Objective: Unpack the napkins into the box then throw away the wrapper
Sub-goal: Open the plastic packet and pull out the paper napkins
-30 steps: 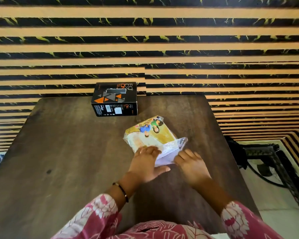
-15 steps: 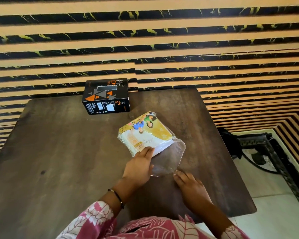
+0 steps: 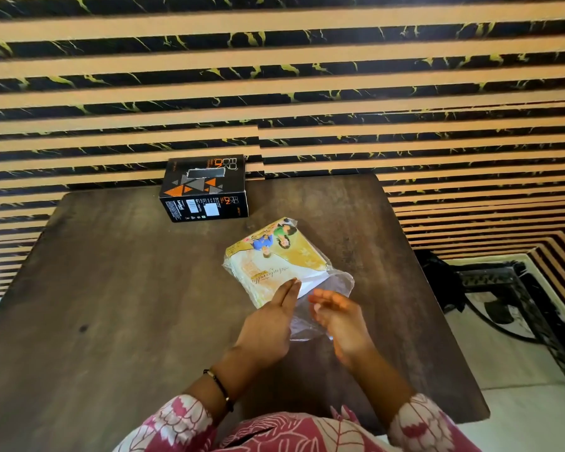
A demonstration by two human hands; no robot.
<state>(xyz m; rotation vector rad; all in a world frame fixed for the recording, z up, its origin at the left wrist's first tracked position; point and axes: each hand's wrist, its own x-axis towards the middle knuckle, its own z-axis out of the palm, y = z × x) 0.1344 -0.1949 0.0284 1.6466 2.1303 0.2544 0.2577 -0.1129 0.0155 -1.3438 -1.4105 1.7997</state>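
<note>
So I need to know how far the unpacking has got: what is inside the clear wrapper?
The clear wrapper still holds the napkin pack, whose printed yellow front shows through. Its near end looks empty. The napkins under that front are covered, so their number is unknown.
</note>
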